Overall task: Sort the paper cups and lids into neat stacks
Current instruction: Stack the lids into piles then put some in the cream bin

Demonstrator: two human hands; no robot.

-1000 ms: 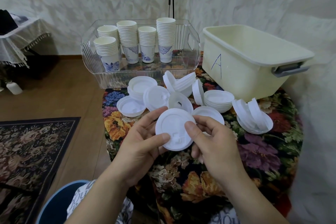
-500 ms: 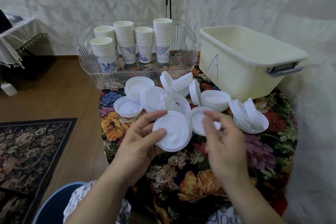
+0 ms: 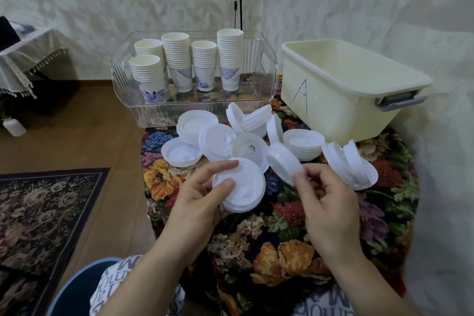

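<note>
My left hand (image 3: 197, 202) grips a small stack of white plastic lids (image 3: 243, 187) just above the floral tablecloth, thumb on top. My right hand (image 3: 325, 200) pinches a single white lid (image 3: 283, 163) by its edge, tilted and lifted off the cloth, just right of the stack. Several loose white lids (image 3: 218, 141) and short lid piles (image 3: 302, 142) lie scattered behind my hands. Stacks of paper cups (image 3: 229, 59) with blue patterns stand upright in a clear plastic tray (image 3: 195, 114) at the back.
A cream plastic bin marked "A" (image 3: 338, 95) stands at the back right on the floral tablecloth (image 3: 282, 251). More tilted lids (image 3: 351, 164) lie right of my right hand. Wooden floor and a dark rug (image 3: 46, 213) lie to the left.
My right hand let go of the stack held by my left hand, reached to the lid behind it, and now lifts that lid tilted off the cloth.
</note>
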